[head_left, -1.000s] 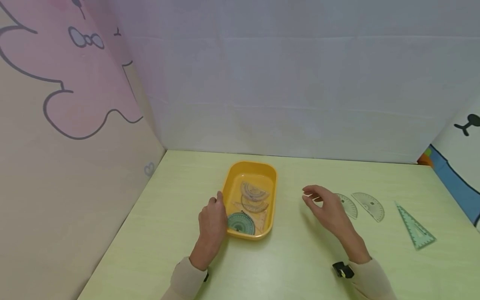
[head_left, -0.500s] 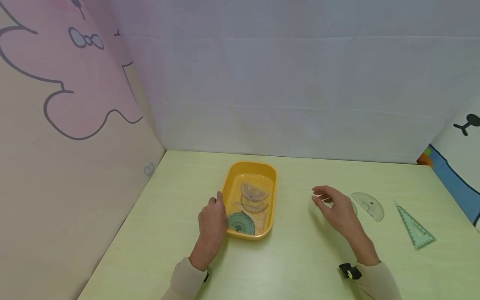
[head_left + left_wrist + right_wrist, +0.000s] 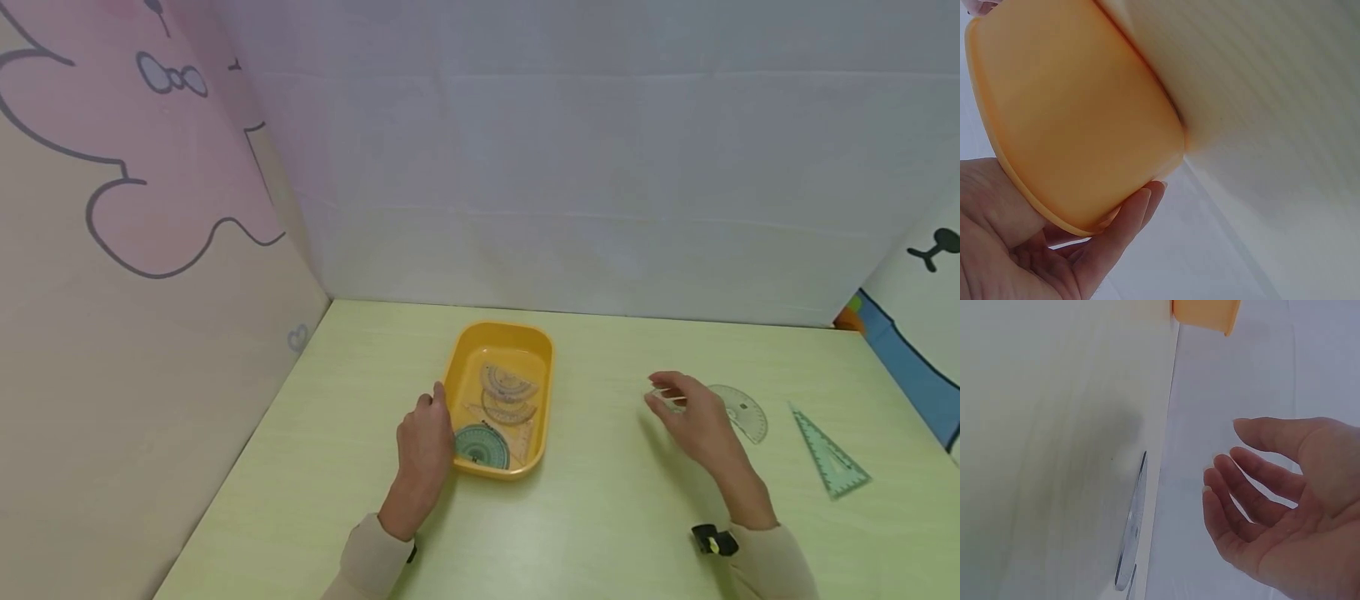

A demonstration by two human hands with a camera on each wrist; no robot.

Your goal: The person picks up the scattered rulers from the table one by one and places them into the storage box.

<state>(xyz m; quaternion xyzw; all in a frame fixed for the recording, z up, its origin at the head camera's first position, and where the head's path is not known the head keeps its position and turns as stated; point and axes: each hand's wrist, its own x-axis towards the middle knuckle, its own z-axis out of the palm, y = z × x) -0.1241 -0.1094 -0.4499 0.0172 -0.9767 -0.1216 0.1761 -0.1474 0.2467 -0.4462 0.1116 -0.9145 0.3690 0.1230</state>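
My left hand (image 3: 426, 442) grips the left wall of a yellow plastic tray (image 3: 502, 337), as the left wrist view confirms with the tray wall (image 3: 1079, 119) between thumb and fingers. Inside lie two clear protractors (image 3: 510, 382), a green protractor (image 3: 482, 447) and a clear set square (image 3: 522, 446). My right hand (image 3: 697, 421), fingers loosely bent and holding nothing, hovers above the table at the right. Beneath it a clear protractor (image 3: 1132, 525) lies flat, mostly hidden in the head view. Another clear protractor (image 3: 742, 411) shows just right of the hand.
A green triangular set square (image 3: 832, 458) lies farther right on the pale yellow-green table (image 3: 585, 533). White sheeting (image 3: 585, 192) rises behind the table, and a wall with a pink cartoon (image 3: 150, 192) stands at the left.
My right hand has moved to the right, away from the tray, and now covers most of the nearer clear protractor. My left hand and the tray have stayed put.
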